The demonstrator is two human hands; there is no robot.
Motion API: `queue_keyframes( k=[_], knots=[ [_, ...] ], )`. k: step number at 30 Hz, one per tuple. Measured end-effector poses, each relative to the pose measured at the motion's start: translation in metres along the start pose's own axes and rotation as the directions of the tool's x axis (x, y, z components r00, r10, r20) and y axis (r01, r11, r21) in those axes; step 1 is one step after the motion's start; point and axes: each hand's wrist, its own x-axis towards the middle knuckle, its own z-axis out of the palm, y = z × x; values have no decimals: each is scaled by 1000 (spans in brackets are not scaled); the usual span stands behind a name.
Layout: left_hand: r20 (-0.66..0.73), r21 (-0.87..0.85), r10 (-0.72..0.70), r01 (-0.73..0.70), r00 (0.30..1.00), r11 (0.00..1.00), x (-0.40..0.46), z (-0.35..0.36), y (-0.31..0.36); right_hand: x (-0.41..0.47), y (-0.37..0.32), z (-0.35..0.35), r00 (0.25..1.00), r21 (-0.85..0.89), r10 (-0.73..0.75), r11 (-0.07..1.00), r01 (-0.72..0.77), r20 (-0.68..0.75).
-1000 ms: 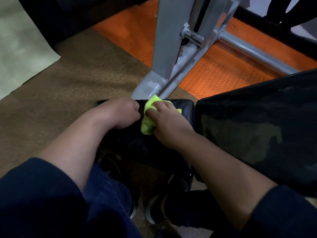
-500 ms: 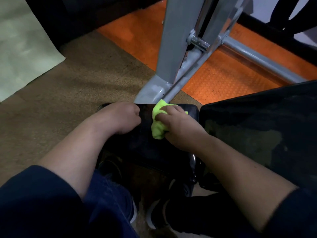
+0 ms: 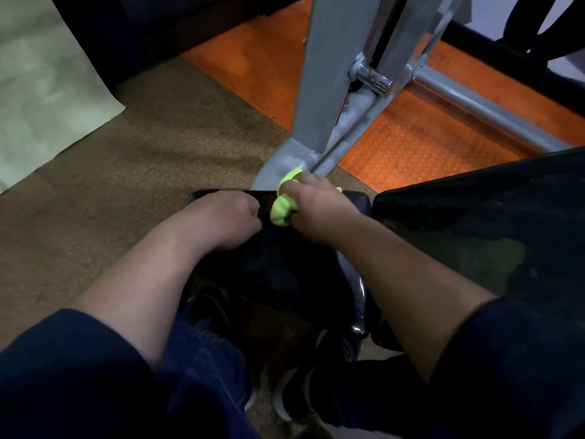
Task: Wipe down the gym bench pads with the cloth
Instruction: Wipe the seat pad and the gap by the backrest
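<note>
A small black bench pad (image 3: 285, 267) lies in front of me, with a larger black pad (image 3: 474, 223) beside it on the right. My right hand (image 3: 319, 210) grips a bunched bright green cloth (image 3: 282, 212) and presses it on the small pad near its far edge. Part of the cloth pokes out above my fingers by the grey frame foot. My left hand (image 3: 228, 220) rests on the small pad's left part with its fingers curled into a fist, just left of the cloth.
A grey metal machine frame (image 3: 323, 90) rises right behind the small pad, standing on an orange floor mat (image 3: 411, 144). Brown carpet (image 3: 126, 185) spreads to the left. My shoes (image 3: 294, 403) are under the pad.
My right hand has slid the cloth away from me along the small pad, up to its far edge by the frame foot. My left hand has stayed in place.
</note>
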Motion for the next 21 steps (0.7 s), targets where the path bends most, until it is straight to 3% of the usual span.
queue_keyframes(
  k=[3, 8, 13, 18, 21],
  knots=[
    [-21, -9, -2, 2, 1000, 1000, -2, 0, -4, -10, 7, 4, 996, 43, -76, 996, 75, 34],
    [-6, -35, -18, 18, 1000, 999, -5, 1, -10, 19, 6, -5, 999, 18, 27, 999, -28, 30],
    [-21, -22, -3, 3, 1000, 1000, -7, 1, -12, 9, -4, 5, 992, 125, -109, 987, 101, 57],
    [-1, -43, -22, 22, 1000, 999, -6, 1, -12, 24, 7, -4, 999, 48, 29, 998, -30, 29],
    [-2, -37, -14, 14, 1000, 999, -6, 0, -10, 16, -7, 4, 998, 102, -58, 993, 55, 32]
  ],
)
